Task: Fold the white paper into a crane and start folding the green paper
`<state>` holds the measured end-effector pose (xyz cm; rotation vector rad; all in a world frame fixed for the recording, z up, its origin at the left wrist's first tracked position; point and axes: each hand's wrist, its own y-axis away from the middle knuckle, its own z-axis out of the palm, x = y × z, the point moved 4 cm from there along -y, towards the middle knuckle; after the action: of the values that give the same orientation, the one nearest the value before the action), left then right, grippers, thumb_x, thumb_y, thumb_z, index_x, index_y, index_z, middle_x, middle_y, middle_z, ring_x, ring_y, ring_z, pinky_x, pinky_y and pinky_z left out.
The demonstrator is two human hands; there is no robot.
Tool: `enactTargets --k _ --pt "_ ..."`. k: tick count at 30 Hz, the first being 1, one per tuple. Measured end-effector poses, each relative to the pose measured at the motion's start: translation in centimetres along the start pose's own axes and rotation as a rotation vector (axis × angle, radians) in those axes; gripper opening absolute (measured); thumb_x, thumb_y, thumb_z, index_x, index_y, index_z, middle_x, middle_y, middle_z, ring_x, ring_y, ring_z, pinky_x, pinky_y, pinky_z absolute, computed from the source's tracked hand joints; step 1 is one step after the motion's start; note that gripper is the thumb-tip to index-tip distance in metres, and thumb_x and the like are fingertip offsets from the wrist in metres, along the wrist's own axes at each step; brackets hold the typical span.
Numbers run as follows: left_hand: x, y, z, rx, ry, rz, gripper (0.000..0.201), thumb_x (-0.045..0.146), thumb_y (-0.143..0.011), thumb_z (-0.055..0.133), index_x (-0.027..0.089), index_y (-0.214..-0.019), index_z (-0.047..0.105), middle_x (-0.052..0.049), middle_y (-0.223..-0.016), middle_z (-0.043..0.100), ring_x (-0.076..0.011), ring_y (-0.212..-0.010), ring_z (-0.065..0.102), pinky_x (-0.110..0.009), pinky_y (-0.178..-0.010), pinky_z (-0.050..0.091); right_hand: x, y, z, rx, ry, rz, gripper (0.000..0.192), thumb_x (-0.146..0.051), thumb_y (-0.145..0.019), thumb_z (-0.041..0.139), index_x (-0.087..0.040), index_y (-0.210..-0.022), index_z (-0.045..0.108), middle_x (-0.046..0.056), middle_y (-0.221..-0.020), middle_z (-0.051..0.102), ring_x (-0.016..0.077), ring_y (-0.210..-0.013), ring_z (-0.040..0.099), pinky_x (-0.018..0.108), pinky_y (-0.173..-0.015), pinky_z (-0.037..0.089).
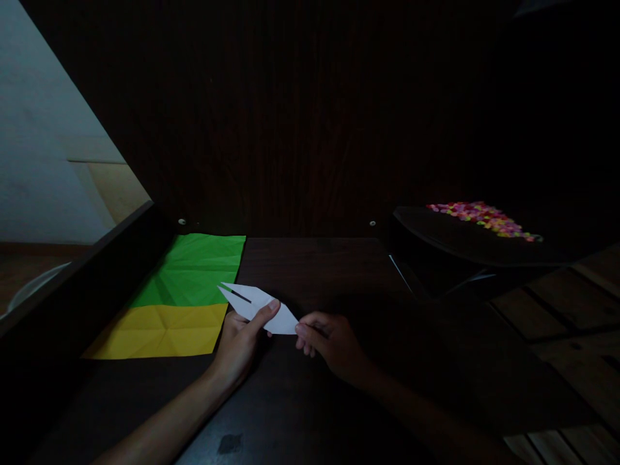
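- Nearest to me, my left hand (242, 339) holds the folded white paper (259, 309) from below, the thumb pressed across its middle, so that grip is closed on the paper.
- My right hand (332, 342) meets the same paper at its right-hand tip, fingertips pinched on the point; that grip is closed on the paper too.
- The paper is a long, narrow diamond, held just above the dark worktop (300, 400) between the two hands. Its far left end splits into two slim points with a dark slit between them.
- I judge the step in hand to be a fold midway through an origami figure: the base is already narrowed and the tips are being worked.
- The next move, as I read it, calls for a steady left-hand hold while the right fingers crease the tip cleanly, without tearing the thin points.
- Just beyond the left hand, a green sheet (194, 268) and a yellow sheet (159, 330), both creased, lie flat on the worktop, touching edge to edge.
- Farther right, a dark tray (436, 239) carries a scatter of small bright pieces (482, 218); I cannot tell what they are in this dim light.
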<state>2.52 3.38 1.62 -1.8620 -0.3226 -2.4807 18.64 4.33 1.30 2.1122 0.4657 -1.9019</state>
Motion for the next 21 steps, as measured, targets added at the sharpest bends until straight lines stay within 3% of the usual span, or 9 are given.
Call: enactTargets --k 10,15,21 --pt "-0.31 0.33 0.19 -0.009 0.113 -0.016 0.028 0.036 -0.072 0.079 0.012 -0.062 0.067 -0.002 -0.061 0.064 -0.012 -0.055 0.055 -0.021 -0.051 0.041 0.21 0.01 0.18 -0.072 -0.149 0.037 0.033 -0.044 -0.086 0.059 -0.017 -0.067 0.06 -0.001 -0.058 0.059 0.0091 -0.048 0.053 0.021 -0.048 0.043" --pt "-0.3 0.47 0.16 0.005 0.193 -0.071 0.027 0.035 -0.07 0.08 0.011 -0.063 0.069 -0.003 -0.061 0.066 -0.0141 -0.056 0.059 -0.023 -0.055 0.046 -0.04 0.21 0.37 -0.072 -0.111 0.036 0.034 -0.046 -0.085 0.058 -0.017 -0.067 0.059 -0.001 -0.058 0.059 0.0092 -0.048 0.052 0.021 -0.048 0.043" --pt "0.1 0.39 0.18 -0.001 0.165 -0.007 0.021 0.033 -0.07 0.08 0.012 -0.074 0.076 -0.004 -0.068 0.07 -0.0159 -0.062 0.063 -0.024 -0.059 0.049 -0.19 0.27 0.23 -0.044 -0.066 0.019 0.03 -0.041 -0.085 0.059 -0.017 -0.067 0.059 -0.001 -0.058 0.059 0.0092 -0.048 0.053 0.021 -0.047 0.044"
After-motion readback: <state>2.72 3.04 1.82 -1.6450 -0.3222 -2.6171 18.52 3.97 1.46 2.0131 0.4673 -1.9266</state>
